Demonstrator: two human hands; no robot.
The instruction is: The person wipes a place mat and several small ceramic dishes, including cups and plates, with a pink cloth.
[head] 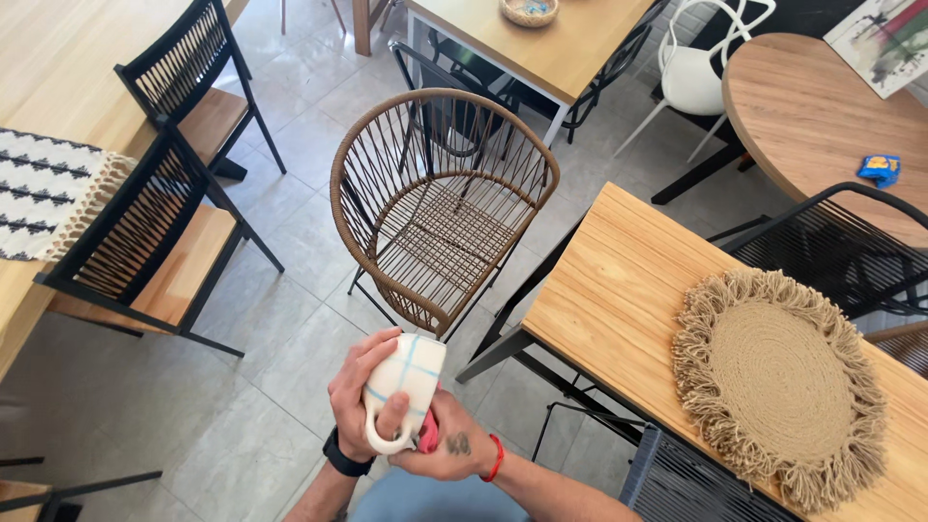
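Observation:
A white mug (406, 379) with thin light-blue lines and a looped handle is held in front of me at the bottom centre of the head view. My left hand (355, 393), with a black watch on its wrist, grips the mug's side. My right hand (447, 447), with a red band on its wrist, is under the mug and closed on a small pink cloth (427, 437) pressed against the mug. Most of the cloth is hidden by the mug and fingers.
A brown wicker chair (437, 208) stands just ahead on the tiled floor. To the right is a wooden table (619, 300) with a round fringed jute placemat (779, 382). Black-framed wooden chairs (159, 242) line a table at left. A round table (812, 116) stands at the back right.

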